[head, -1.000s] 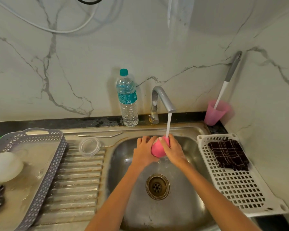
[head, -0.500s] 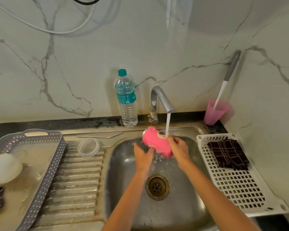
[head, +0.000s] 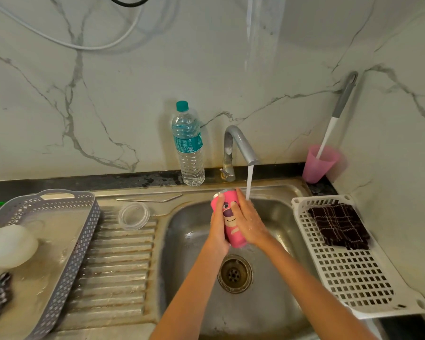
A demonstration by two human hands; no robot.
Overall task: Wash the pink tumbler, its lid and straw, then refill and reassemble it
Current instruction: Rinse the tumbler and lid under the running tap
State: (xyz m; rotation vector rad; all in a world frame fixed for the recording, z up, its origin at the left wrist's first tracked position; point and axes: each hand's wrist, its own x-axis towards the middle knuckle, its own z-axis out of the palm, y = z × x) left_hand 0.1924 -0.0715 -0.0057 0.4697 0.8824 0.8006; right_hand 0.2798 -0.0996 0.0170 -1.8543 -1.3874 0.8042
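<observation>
Head view: both hands' fingers (head: 233, 204) wrap upright pink tumbler (head: 231, 224) beside tap stream (head: 249, 180).

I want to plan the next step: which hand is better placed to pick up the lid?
Left. The left hand is nearer the lid on the draining board; the right hand holds the tumbler too.

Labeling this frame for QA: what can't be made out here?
- Head view: pink tumbler inside is hidden; the mouth faces away.
- Its sides are covered by the left hand and right hand.
- White object in the grey basket is blurred and cut by the left edge.
- Brush head is hidden inside the pink cup.
</observation>
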